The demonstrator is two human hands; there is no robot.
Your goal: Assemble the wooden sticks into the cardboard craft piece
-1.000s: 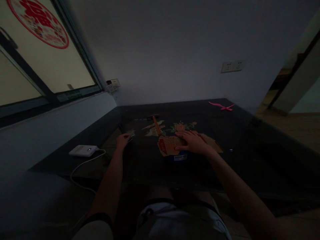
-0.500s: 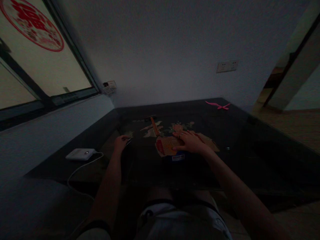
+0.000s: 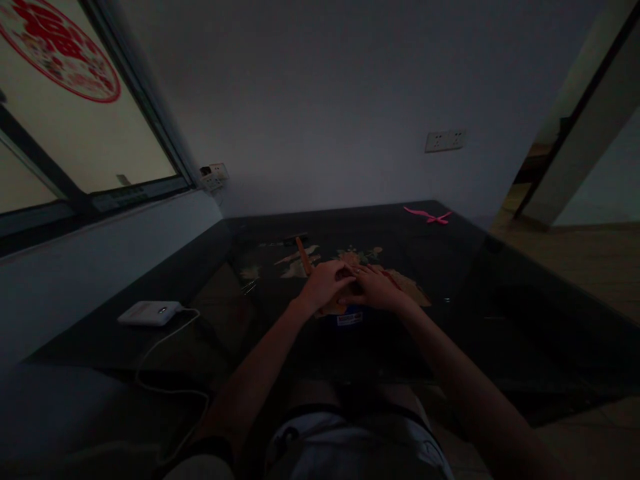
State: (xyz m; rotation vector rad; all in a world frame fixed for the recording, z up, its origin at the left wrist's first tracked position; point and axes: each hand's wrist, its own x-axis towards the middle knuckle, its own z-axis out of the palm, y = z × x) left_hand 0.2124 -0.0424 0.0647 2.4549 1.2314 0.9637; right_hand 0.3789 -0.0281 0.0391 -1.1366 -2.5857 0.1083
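A flattened-looking brown cardboard piece lies on a blue item with a white label on the dark table. My right hand rests on the cardboard with its fingers spread. Against its fingertips, my left hand covers the cardboard's left part; its fingers are curved and pressed together, and whatever they hold is too small to make out. Just beyond the hands lies a hammer with an orange-brown handle. Small shiny metal pieces lie left of my left hand.
On the left, a white power bank trails a white cable over the table edge. A pink ribbon-like item lies at the back right. A small shiny object sits right of the cardboard. Wall and window bound the table.
My left hand has moved right, from the small metal pieces to the cardboard beside my right hand. The metal pieces remain on the table. My right hand stays on the cardboard.
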